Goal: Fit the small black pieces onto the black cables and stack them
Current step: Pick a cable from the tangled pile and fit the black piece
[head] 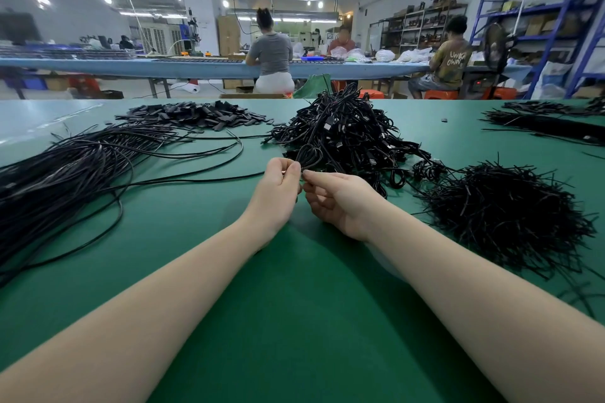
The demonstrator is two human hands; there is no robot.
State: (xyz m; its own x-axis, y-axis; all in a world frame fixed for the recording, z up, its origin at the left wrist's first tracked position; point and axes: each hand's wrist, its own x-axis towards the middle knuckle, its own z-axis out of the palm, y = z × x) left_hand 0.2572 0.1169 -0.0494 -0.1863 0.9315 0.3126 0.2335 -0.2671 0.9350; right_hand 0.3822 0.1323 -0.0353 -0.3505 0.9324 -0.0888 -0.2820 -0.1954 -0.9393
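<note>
Both bare forearms reach forward from the lower corners and converge at the middle. The left hand [278, 188] is raised with its back toward the camera, fingers curled upward, thumb and fingertips pinched together at the top. The right hand [337, 199] lies just beside it, palm turned inward, forefinger and thumb stretched toward the left grip, the other fingers loosely curled beneath. The fingertips of both hands nearly meet.

A single wide-angle view comes from the wearer's head, looking forward and down across a green table [294, 321]. Both forearms enter from 6 o'clock, and the left hand [278, 193] and right hand [337, 203] meet near the frame's centre, close to the lens. Toward 12 o'clock the view reaches a far workbench [196, 67] and shelves [537, 29], bent by the lens.
</note>
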